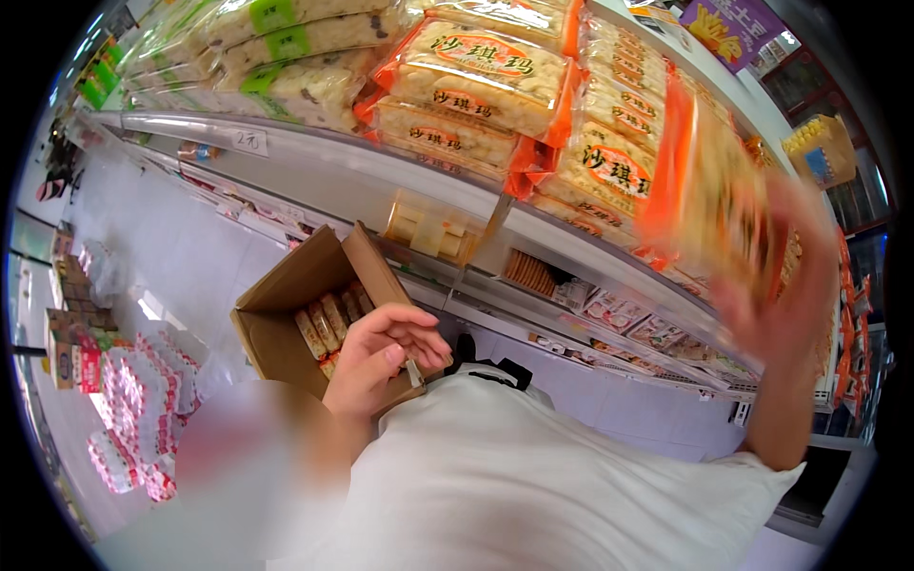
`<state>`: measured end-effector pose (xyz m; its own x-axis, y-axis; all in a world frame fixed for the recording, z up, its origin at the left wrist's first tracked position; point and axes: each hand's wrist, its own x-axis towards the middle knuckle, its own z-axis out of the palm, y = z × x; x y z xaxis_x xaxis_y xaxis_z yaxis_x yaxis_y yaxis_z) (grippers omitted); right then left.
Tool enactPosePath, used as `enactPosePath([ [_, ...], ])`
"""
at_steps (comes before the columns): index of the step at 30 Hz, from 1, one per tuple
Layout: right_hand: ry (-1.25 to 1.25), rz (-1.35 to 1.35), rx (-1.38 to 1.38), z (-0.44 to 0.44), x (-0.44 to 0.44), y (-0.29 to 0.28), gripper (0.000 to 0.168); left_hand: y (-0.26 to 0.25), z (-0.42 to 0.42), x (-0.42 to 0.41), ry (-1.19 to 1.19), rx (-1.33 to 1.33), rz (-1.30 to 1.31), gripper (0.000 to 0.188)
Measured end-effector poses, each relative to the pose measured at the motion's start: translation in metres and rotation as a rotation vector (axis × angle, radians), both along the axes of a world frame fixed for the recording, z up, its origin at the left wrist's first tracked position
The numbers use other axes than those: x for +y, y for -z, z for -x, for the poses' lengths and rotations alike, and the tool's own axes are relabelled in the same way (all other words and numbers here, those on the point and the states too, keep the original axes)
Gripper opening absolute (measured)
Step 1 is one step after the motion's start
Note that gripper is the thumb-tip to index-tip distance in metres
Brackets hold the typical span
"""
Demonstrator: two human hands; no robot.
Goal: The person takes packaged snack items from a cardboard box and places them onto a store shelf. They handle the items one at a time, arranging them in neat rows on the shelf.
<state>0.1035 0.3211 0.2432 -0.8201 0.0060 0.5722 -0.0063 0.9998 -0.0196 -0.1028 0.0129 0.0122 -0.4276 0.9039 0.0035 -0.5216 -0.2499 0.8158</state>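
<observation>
My right hand [792, 278], blurred by motion, is shut on a clear-and-orange pack of sachima pastry [721, 200] at the right of the upper shelf. Beside it are stacked similar sachima packs [485, 71] with printed labels. My left hand [385, 350] is over the near side of an open cardboard box [278, 357]. Its palm shows, the fingers are loosely curled and nothing is seen in them. The left forearm lies along the box, close to my white shirt; what supports the box is hidden. Several small wrapped packs [325, 325] stand inside it.
Green-labelled pastry packs [300, 86] fill the shelf's left part above a handwritten tag [250, 141]. Lower shelves hold a clear-packed pastry [428, 232] and a row of round biscuits [530, 271]. Shrink-wrapped bottle packs [139, 400] and cartons [71, 292] stand on the floor at left.
</observation>
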Motion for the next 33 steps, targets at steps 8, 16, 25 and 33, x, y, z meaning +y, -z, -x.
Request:
enactPosePath([
  [8,0.273,0.102,-0.111,0.121,0.171,0.003,0.051,0.003,-0.003,-0.020,-0.164,0.033,0.037,0.037],
  [16,0.293,0.184,-0.362,0.167,0.224,0.012,0.055,0.014,-0.011,-0.055,-0.399,0.086,0.133,0.031],
  [25,0.257,-0.050,-0.348,0.172,0.221,0.012,0.054,0.010,-0.005,-0.049,-0.364,0.131,0.214,0.026],
  [33,0.203,-0.238,-0.229,0.108,0.115,-0.043,0.039,0.001,0.019,-0.041,-0.200,0.719,0.578,0.033],
])
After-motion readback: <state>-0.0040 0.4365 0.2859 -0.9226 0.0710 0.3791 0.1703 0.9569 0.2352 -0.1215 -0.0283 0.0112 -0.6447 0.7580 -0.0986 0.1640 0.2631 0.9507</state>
